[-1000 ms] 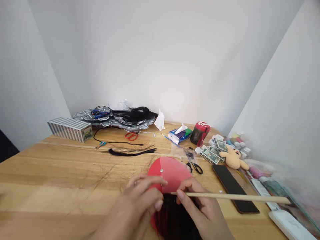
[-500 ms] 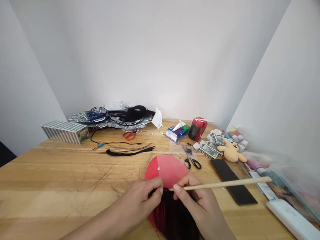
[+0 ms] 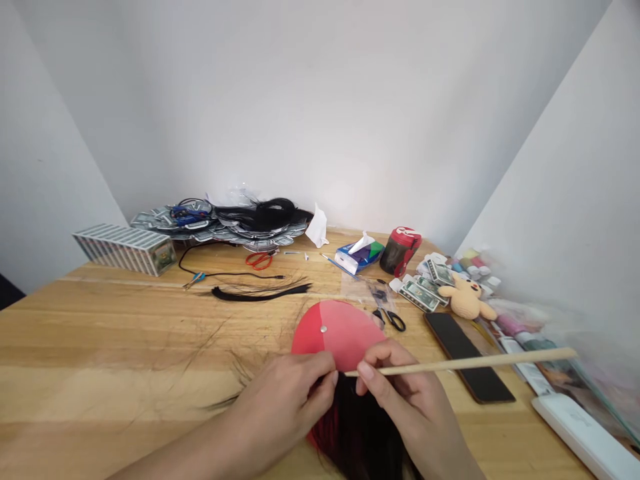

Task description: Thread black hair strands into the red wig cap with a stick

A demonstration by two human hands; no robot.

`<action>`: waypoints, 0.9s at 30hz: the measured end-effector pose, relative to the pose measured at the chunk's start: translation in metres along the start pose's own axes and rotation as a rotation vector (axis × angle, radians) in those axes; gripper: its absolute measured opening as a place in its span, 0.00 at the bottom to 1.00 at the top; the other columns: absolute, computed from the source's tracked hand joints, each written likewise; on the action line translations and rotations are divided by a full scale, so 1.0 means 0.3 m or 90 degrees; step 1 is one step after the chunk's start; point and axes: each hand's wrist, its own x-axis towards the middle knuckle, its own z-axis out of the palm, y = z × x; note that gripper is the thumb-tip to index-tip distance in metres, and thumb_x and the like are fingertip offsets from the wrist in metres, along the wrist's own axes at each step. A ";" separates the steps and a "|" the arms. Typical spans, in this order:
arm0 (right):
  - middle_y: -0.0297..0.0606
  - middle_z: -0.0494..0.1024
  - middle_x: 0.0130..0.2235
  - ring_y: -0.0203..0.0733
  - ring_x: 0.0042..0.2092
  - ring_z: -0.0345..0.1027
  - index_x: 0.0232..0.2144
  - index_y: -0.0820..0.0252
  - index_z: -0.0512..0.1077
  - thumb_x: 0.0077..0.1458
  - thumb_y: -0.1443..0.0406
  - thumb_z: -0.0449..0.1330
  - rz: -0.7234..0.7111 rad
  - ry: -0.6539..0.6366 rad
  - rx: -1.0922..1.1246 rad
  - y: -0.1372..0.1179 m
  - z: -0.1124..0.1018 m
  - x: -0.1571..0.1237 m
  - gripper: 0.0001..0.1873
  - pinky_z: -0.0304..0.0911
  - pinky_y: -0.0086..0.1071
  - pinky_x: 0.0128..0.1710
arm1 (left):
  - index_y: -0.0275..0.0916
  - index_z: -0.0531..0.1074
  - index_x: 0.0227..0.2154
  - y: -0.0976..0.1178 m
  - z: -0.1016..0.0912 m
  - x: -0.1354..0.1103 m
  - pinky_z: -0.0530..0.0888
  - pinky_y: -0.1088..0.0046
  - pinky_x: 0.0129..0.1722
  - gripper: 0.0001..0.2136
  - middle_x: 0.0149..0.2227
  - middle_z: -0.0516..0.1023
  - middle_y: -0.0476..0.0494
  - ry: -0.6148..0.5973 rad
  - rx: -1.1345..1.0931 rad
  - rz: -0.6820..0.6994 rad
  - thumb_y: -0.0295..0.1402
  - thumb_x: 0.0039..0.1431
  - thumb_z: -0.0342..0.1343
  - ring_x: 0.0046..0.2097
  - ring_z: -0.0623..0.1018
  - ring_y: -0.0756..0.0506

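Note:
A light wooden chopstick (image 3: 480, 363) is pinched between the thumb and fingers of my right hand (image 3: 407, 393). Its thin end points left, close to the fingertips of my left hand (image 3: 295, 400). That hand is closed too, thumb against forefinger, at the top edge of a bundle of dark hair (image 3: 367, 427); a strand appears gripped there, though the fingers cover most of it. Both hands work over a rounded red and pink piece (image 3: 345, 333) with a small silver stud. The hair hangs over its lower part, toward me.
Black-handled scissors (image 3: 389, 317), a phone (image 3: 470, 357) and a crocheted doll (image 3: 466, 299) lie to the right. Behind are a tissue pack (image 3: 357, 255), a red-lidded jar (image 3: 401, 251), red scissors (image 3: 259, 260) and a black hair strip (image 3: 260, 292). A striped box (image 3: 125, 249) stands left.
Both hands and the chopstick sit slightly farther right in the picture. More of the chopstick's thin tip shows between the hands. The view has shifted a little.

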 end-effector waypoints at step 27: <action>0.30 0.71 0.22 0.35 0.25 0.65 0.25 0.57 0.68 0.62 0.56 0.57 0.053 0.022 0.033 -0.002 0.010 0.009 0.16 0.59 0.26 0.26 | 0.40 0.68 0.33 -0.049 -0.041 -0.039 0.70 0.74 0.30 0.13 0.46 0.77 0.44 0.090 0.300 0.326 0.27 0.70 0.40 0.35 0.79 0.48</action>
